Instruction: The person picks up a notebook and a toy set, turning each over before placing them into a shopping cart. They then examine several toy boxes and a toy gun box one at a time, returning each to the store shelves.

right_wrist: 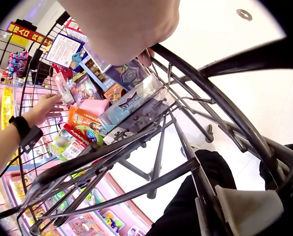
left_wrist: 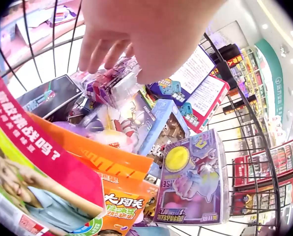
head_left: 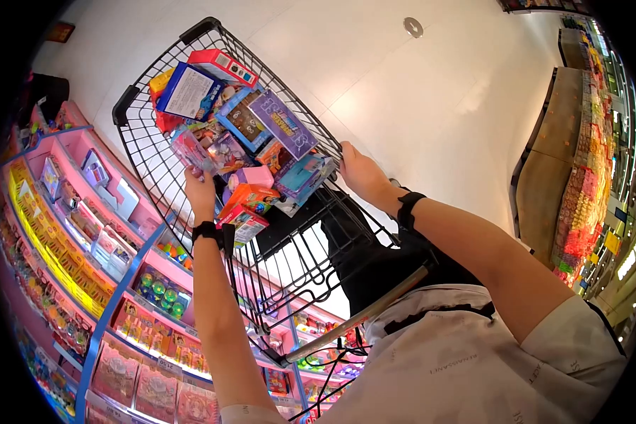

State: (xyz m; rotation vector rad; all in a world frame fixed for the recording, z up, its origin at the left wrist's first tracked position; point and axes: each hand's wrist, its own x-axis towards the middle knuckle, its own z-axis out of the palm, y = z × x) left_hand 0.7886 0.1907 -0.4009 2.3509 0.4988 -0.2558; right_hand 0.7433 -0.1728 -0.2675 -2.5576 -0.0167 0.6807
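My left hand (head_left: 201, 192) reaches down inside the black wire shopping cart (head_left: 140, 152), at its left side. Its thumb and fingers pinch the near end of a clear plastic toy package (head_left: 191, 150) with pink and purple contents. In the left wrist view that package (left_wrist: 107, 86) lies just under the fingers, partly covered by the hand. My right hand (head_left: 364, 177) grips the cart's right rim, its fingers curled over the wire; in the right wrist view the back of the hand hides most of this grip. Beside it lies a purple box (head_left: 283, 124).
Toy boxes fill the cart's far part, among them a blue box (head_left: 189, 90), a red box (head_left: 222, 67) and an orange packet (head_left: 249, 199). Pink toy shelves (head_left: 141, 304) run close along the left. Snack shelves (head_left: 583, 177) stand across the pale floor (head_left: 438, 127) on the right.
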